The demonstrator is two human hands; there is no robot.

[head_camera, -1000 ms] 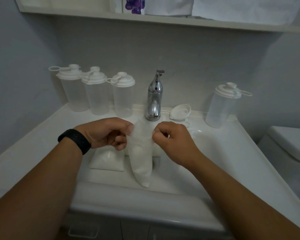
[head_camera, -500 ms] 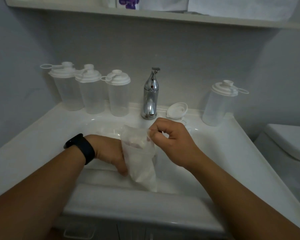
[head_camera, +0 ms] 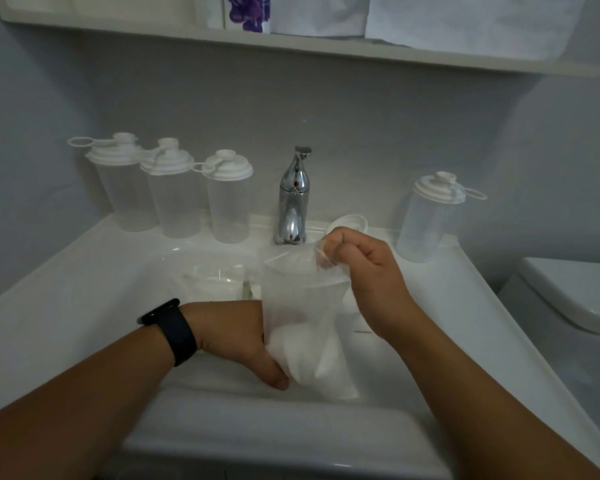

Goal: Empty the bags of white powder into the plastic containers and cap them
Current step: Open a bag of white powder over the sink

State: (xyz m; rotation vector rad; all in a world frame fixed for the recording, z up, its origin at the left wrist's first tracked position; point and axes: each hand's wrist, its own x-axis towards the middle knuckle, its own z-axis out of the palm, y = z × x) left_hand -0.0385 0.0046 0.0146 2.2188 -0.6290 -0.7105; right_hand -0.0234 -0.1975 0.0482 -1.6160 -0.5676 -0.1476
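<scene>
A clear plastic bag of white powder (head_camera: 309,327) hangs upright over the sink basin. My right hand (head_camera: 364,282) pinches its open top corner. My left hand (head_camera: 243,344) grips the bag's powder-filled bottom from the left. Behind it in the basin lies another bag of powder (head_camera: 219,282), partly hidden. Three capped translucent containers (head_camera: 174,199) stand in a row on the back left of the sink ledge. A fourth capped container (head_camera: 426,220) stands on the back right. A loose white lid (head_camera: 349,223) lies by the tap.
A chrome tap (head_camera: 293,199) rises at the back middle of the white sink (head_camera: 66,306). A shelf (head_camera: 326,46) with white packets runs above. A toilet (head_camera: 568,313) stands to the right.
My left hand has dropped from the bag's top to its bottom. My right hand alone holds the top, which now gapes open. The view has shifted slightly downward.
</scene>
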